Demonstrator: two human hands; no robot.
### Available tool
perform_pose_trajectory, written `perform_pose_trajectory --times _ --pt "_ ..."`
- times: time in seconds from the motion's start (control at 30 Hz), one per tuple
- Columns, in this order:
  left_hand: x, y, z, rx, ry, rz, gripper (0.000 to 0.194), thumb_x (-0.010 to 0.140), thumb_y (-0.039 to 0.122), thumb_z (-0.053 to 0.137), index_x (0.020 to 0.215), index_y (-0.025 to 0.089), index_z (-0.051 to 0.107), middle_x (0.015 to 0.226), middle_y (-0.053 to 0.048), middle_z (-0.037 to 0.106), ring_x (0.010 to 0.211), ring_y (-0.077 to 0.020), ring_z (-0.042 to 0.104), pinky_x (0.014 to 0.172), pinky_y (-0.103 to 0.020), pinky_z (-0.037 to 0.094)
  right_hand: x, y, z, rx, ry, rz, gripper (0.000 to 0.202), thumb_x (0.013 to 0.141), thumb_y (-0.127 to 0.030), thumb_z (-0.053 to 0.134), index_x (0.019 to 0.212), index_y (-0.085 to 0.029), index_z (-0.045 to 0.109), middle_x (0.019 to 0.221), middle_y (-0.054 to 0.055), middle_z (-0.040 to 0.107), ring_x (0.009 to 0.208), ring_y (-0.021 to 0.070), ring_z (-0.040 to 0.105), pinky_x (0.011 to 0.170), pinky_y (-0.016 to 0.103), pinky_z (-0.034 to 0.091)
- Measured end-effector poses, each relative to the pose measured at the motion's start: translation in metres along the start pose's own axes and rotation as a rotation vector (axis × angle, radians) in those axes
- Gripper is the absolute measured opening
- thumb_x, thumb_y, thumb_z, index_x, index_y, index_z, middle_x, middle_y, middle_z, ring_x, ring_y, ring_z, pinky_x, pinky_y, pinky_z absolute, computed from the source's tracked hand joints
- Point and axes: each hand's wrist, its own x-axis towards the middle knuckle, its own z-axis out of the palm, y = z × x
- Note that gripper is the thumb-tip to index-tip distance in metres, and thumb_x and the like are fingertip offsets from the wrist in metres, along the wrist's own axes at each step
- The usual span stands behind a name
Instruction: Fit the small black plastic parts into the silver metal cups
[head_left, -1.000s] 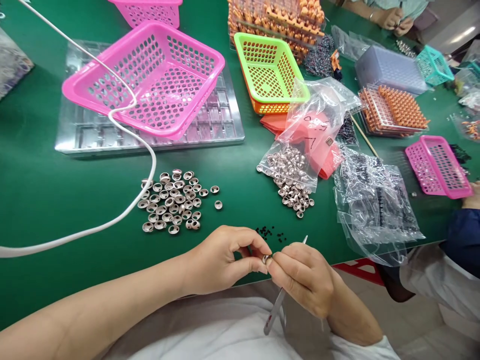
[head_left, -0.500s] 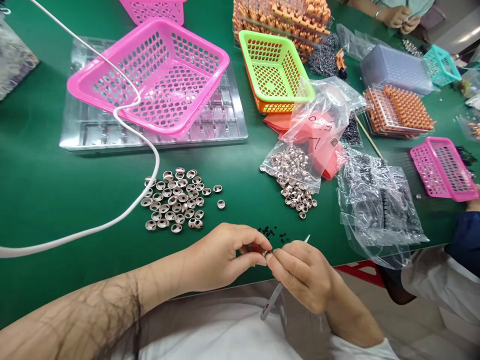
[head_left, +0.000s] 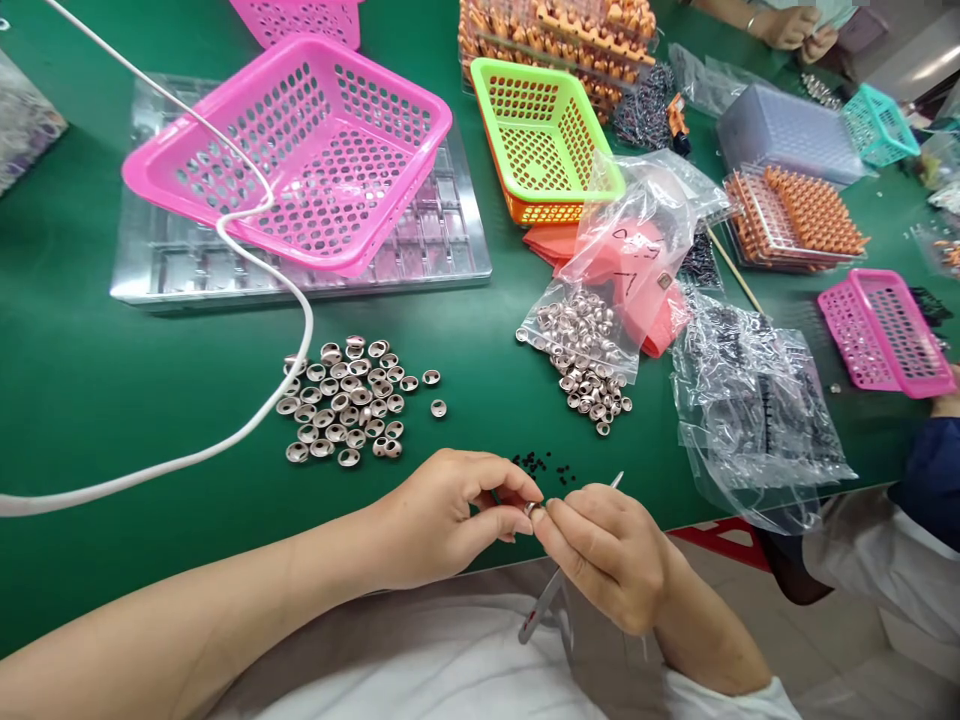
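Observation:
At the table's front edge my left hand (head_left: 465, 515) pinches a small silvery metal cup (head_left: 531, 507) between thumb and fingertips. My right hand (head_left: 607, 550) meets it there, thumb and forefinger pressed against the cup's right side. Through the right hand's grip runs a slim white pointed tool (head_left: 543, 608), tip up and right, its blunt end down over my lap. Just beyond the fingertips lie tiny black pieces (head_left: 531, 462). A pile of similar metal cups (head_left: 341, 400) spreads out on the left, and smaller metal cups (head_left: 592, 385) spill from a clear bag (head_left: 630, 250).
A pink basket (head_left: 330, 170) rests on a clear tray (head_left: 150, 270), with a white cable (head_left: 300, 300) across it. Behind stand a green basket (head_left: 547, 160) and orange parts (head_left: 562, 40). Right are plastic bags (head_left: 750, 420) and another pink basket (head_left: 885, 330). Other people's hands (head_left: 795, 28) show at the back.
The view has shifted slightly. Dark strands of hair that lay over my left forearm have gone from view. Both hands stay together at the metal cup.

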Motion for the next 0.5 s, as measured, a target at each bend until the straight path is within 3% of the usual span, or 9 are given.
perform_pose_trajectory --times 0.43,0.5 --pt "-0.0005 0.0041 0.0059 -0.091 0.046 -0.089 0.009 0.083 0.016 0.065 0.087 0.013 0.073 0.076 -0.003 0.074 0.066 -0.0142 0.072 0.06 -0.02 0.056 0.0004 0.0018 0.0013 0.026 0.026 -0.039 0.031 0.091 -0.01 0.042 0.1 0.0 0.069 0.098 0.018 0.065 0.078 0.022 0.06 0.053 0.035 0.048" --pt "-0.0004 0.003 0.0063 -0.103 0.053 -0.099 0.009 0.082 0.015 0.065 0.087 0.014 0.072 0.075 -0.002 0.074 0.066 -0.0138 0.072 0.06 -0.02 0.056 -0.0025 0.0016 0.0016 0.029 -0.045 -0.003 0.031 0.093 -0.012 0.041 0.103 -0.003 0.069 0.098 0.016 0.066 0.078 0.0208 0.059 0.053 0.034 0.049"
